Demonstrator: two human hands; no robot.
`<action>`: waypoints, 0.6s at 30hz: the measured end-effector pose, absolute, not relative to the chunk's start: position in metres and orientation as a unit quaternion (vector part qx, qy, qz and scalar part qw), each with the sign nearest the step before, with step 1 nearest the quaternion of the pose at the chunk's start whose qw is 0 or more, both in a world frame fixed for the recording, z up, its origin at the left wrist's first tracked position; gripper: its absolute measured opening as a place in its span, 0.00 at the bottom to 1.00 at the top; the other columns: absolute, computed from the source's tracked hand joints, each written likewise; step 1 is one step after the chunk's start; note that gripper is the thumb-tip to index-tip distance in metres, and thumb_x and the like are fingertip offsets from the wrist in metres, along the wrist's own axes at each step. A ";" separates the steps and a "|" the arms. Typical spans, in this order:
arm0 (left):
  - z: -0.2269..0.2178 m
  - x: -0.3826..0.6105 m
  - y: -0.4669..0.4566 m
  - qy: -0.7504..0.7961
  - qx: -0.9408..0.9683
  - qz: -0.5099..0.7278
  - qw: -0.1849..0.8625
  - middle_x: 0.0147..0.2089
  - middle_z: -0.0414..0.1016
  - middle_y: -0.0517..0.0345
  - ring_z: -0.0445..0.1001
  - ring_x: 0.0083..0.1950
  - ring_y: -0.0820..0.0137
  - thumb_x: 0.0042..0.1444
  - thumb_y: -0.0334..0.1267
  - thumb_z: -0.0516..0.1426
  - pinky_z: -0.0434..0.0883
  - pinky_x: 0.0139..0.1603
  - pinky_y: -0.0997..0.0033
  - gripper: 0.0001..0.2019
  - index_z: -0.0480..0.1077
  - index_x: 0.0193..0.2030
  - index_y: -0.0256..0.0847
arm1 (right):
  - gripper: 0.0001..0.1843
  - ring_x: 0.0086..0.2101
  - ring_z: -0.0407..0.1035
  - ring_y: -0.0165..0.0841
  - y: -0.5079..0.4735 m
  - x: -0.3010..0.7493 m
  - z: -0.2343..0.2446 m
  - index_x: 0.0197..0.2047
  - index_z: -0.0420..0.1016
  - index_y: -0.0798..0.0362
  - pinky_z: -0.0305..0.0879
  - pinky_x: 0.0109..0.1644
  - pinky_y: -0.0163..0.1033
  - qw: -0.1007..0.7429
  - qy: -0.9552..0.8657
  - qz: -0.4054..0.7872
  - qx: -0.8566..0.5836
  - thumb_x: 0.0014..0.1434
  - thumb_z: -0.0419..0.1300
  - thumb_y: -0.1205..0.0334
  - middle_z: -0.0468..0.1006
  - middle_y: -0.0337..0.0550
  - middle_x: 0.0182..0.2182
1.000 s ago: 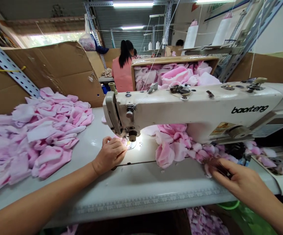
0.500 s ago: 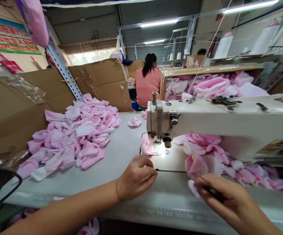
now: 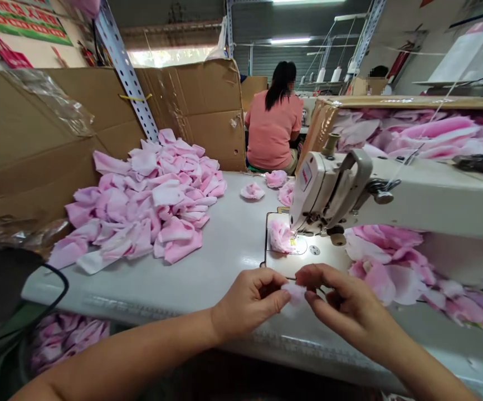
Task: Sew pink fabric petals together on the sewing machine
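A small pale pink fabric piece is stretched between my two hands, just in front of the sewing machine's plate. My left hand pinches its left edge between thumb and forefinger. At its right edge, the thumb and fingertips of my right hand close on it. Under the needle of the white sewing machine lies a gathered pink fabric piece. Beneath the machine arm, to the right, more pink petal-like pieces are heaped, close to my right hand.
A large pile of pink fabric pieces lies left on the grey table, against cardboard. Small gathered fabric pieces sit behind the plate. A box of pink fabric stands behind the machine. A co-worker sits beyond.
My right hand has moved left from the heap to meet my left hand, bringing the pale fabric piece. The dark object seen in my right palm no longer shows. The view has turned right and down.
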State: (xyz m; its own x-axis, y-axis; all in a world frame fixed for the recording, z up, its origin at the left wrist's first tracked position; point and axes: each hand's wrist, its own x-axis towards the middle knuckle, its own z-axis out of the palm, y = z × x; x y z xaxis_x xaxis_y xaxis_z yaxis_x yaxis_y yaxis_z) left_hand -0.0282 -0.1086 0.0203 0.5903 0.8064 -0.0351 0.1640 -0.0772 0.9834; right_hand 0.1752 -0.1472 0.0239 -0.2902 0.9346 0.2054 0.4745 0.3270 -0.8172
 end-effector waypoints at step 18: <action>0.015 -0.037 -0.107 0.302 0.790 0.303 0.440 0.30 0.72 0.55 0.68 0.32 0.74 0.62 0.40 0.54 0.63 0.35 0.77 0.14 0.76 0.38 0.32 | 0.07 0.24 0.61 0.25 -0.153 0.161 0.008 0.35 0.71 0.51 0.58 0.26 0.30 0.343 -0.753 0.280 -0.487 0.62 0.56 0.58 0.68 0.34 0.23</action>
State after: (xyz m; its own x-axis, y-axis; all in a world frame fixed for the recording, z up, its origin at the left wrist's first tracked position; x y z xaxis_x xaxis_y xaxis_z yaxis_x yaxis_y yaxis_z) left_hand -0.0373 -0.1069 0.0147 0.6349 0.7428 0.2125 0.2099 -0.4305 0.8779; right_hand 0.1610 -0.1528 0.0080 -0.2905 0.9253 0.2437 0.5419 0.3690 -0.7551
